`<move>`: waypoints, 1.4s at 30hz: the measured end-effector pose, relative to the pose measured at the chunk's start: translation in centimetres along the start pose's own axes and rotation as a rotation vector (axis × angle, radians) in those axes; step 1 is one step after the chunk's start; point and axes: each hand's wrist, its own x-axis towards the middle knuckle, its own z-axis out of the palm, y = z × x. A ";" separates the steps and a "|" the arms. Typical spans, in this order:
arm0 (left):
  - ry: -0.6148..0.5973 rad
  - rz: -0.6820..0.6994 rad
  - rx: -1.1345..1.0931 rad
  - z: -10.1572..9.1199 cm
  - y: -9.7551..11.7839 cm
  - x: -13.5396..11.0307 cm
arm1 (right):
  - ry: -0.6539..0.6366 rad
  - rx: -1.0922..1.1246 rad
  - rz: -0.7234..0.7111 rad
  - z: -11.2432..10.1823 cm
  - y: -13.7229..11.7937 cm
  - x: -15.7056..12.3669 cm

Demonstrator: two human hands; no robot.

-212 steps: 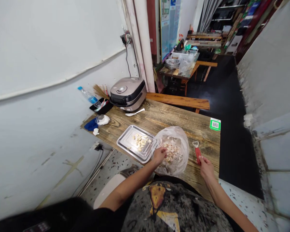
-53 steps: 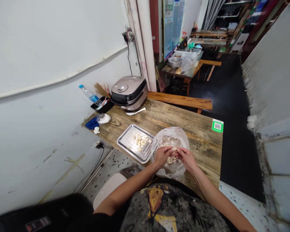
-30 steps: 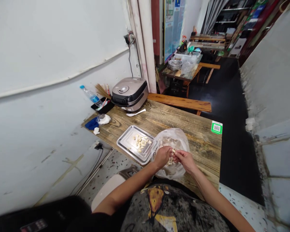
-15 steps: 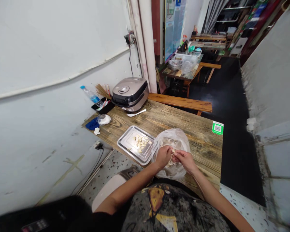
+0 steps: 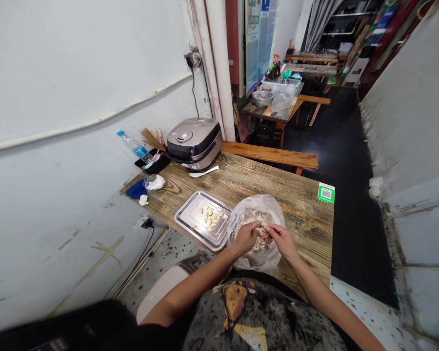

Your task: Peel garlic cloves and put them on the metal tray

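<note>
Table (image 5: 296, 204) beneath tray (image 5: 189, 213), white wall (image 5: 76, 58), probably shelves (image 5: 339, 33)

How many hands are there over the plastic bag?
2: the left hand over the left part of the bag, the right hand over its right part. No others show.

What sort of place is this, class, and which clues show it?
Probably a small eatery: a QR-code card on the wooden table, a rice cooker, and a long bench beyond.
</note>
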 end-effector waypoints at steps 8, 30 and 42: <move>0.064 -0.186 -0.406 0.8 0.5 0.1 | -0.151 -0.053 -0.009 0.5 -1.4 -0.8; 0.001 -0.708 -1.230 0.1 0.3 0.2 | 0.042 -0.281 -0.208 1.1 -2.6 -1.1; 0.156 -0.274 -0.518 0.7 1.5 0.1 | 0.084 -0.585 -0.395 0.8 -3.3 -1.3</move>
